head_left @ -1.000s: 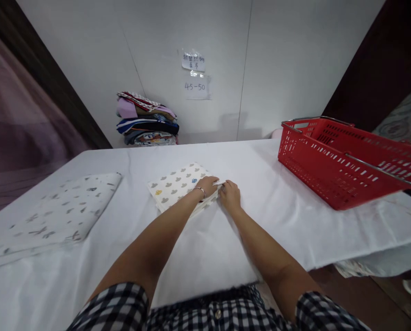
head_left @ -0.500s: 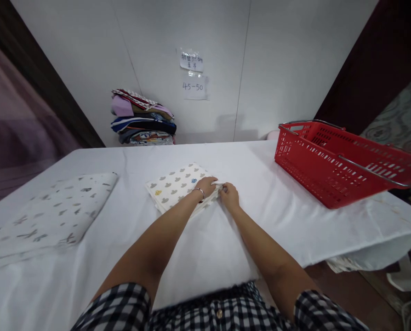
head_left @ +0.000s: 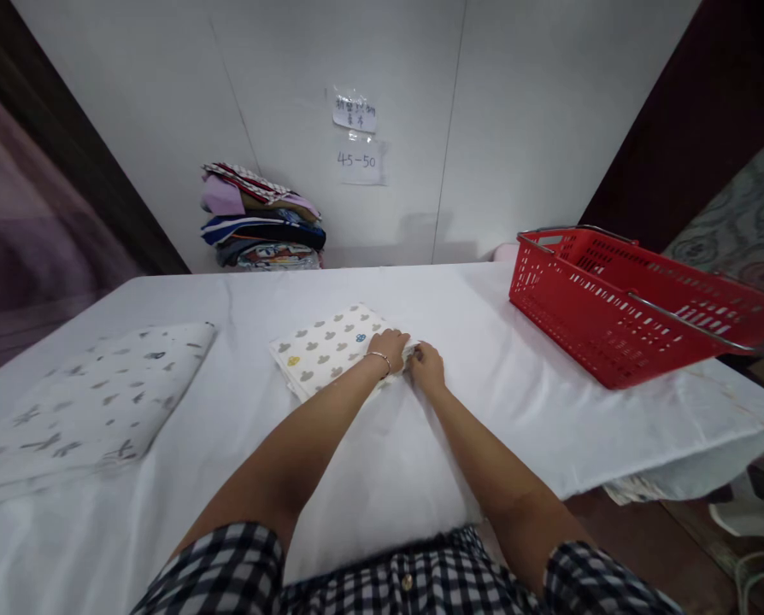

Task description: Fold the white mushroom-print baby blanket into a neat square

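Observation:
A folded white cloth [head_left: 323, 348] printed with grey mouse-head shapes, plus one yellow and one blue, lies in the middle of the table. My left hand [head_left: 391, 348], with a bracelet at the wrist, is on the cloth's right corner, fingers bent over its edge. Close beside it, my right hand [head_left: 428, 366] pinches that same edge between thumb and fingers. The bunched fabric between the two hands is partly hidden by them. Farther left lies a second folded white cloth [head_left: 116, 397] with scattered grey prints, touched by neither hand.
A red plastic basket [head_left: 587, 312] with metal handles stands on the table's right side. Behind the far edge rises a stack of folded fabrics [head_left: 263, 218] against the wall. Two paper notes [head_left: 360, 161] hang above. White cloth covers the table [head_left: 279, 295].
My left hand has shifted slightly right and turned, its fingers lying lower over the cloth's edge. My right hand stays at nearly the same spot. The view has moved slightly.

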Demonstrator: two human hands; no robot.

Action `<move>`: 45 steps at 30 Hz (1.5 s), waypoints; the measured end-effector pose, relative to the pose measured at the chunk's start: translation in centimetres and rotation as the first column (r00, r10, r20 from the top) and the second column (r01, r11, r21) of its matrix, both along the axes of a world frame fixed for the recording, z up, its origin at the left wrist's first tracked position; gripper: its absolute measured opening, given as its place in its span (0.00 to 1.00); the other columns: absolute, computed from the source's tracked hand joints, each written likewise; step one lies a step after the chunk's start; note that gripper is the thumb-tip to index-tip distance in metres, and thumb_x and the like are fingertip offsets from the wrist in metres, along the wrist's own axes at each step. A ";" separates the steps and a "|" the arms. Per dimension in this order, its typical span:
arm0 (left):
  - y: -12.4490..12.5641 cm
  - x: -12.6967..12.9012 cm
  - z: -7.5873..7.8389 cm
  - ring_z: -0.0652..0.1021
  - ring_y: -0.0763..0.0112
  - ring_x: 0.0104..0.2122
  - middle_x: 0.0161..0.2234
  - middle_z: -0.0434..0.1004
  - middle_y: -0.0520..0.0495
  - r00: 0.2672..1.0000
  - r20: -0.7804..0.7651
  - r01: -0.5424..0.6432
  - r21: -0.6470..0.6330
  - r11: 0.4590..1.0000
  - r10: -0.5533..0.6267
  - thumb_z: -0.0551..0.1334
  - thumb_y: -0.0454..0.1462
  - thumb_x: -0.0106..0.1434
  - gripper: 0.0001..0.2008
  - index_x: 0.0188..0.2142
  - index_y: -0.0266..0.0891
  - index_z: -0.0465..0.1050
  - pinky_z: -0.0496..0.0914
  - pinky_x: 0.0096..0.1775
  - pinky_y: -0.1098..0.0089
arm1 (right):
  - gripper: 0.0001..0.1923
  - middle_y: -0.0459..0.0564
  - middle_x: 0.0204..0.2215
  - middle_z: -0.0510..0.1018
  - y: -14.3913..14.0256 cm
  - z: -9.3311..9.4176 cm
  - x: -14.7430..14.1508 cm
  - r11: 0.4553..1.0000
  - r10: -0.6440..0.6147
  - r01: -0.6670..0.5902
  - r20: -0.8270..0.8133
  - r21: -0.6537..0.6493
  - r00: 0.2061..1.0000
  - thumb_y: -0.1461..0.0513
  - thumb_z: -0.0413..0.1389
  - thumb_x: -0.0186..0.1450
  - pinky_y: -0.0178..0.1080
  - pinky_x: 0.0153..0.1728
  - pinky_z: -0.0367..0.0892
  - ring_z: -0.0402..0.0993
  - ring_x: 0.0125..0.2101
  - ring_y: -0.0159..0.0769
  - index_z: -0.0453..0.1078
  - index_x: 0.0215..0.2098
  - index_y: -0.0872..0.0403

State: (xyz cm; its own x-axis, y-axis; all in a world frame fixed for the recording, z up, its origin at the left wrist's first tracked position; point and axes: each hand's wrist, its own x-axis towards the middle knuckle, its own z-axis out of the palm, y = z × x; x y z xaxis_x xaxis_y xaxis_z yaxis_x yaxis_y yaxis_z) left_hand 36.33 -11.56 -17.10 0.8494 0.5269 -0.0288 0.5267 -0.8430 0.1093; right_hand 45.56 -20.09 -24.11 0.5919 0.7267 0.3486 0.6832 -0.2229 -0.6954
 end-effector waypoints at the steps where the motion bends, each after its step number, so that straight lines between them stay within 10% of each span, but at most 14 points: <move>1: -0.1 0.1 0.0 0.67 0.59 0.52 0.51 0.68 0.43 1.000 -0.004 0.000 0.010 1.000 0.000 0.60 0.34 0.53 0.23 0.51 0.44 0.64 0.64 0.50 0.60 | 0.12 0.46 0.39 0.75 0.0 -0.1 0.1 1.000 0.001 -0.001 -0.009 0.007 1.000 0.66 0.49 0.55 0.37 0.44 0.58 0.66 0.41 0.36 0.69 0.36 0.51; 26: 0.2 -0.4 0.1 0.70 0.61 0.49 0.47 0.71 0.42 0.996 0.055 -0.068 0.001 0.998 0.068 0.55 0.37 0.59 0.15 0.46 0.40 0.70 0.66 0.48 0.64 | 0.04 0.57 0.55 0.64 2.3 -0.5 -1.7 0.986 -0.168 0.167 -0.137 -0.013 0.976 0.64 0.52 0.55 0.52 0.55 0.48 0.54 0.56 0.46 0.67 0.29 0.55; 30: 3.3 -1.7 0.8 0.71 0.66 0.49 0.49 0.72 0.50 0.995 0.101 0.013 -0.118 0.993 -0.001 0.56 0.46 0.59 0.18 0.48 0.44 0.70 0.65 0.50 0.71 | 0.02 0.58 0.54 0.65 2.1 -0.4 -1.5 0.992 -0.129 0.129 -0.106 -0.011 0.986 0.64 0.52 0.55 0.50 0.55 0.51 0.56 0.56 0.46 0.66 0.27 0.55; 38: 11.9 -5.8 -0.2 0.63 0.61 0.57 0.58 0.62 0.45 0.915 0.116 -0.379 -0.087 0.921 0.387 0.51 0.48 0.62 0.23 0.53 0.42 0.64 0.58 0.55 0.65 | 0.07 0.54 0.52 0.69 2.2 -1.2 -1.4 0.995 -0.088 0.090 -0.058 0.034 0.994 0.64 0.52 0.56 0.46 0.52 0.57 0.63 0.51 0.42 0.69 0.33 0.53; 45: 14.2 -3.3 -1.5 0.64 0.55 0.56 0.58 0.62 0.41 0.895 0.077 -0.430 -0.112 0.896 0.440 0.48 0.54 0.60 0.29 0.56 0.43 0.59 0.60 0.53 0.56 | 0.12 0.52 0.48 0.72 2.6 -1.3 -1.1 0.996 -0.089 0.088 -0.056 -0.005 0.995 0.62 0.53 0.56 0.44 0.51 0.57 0.65 0.49 0.42 0.71 0.39 0.52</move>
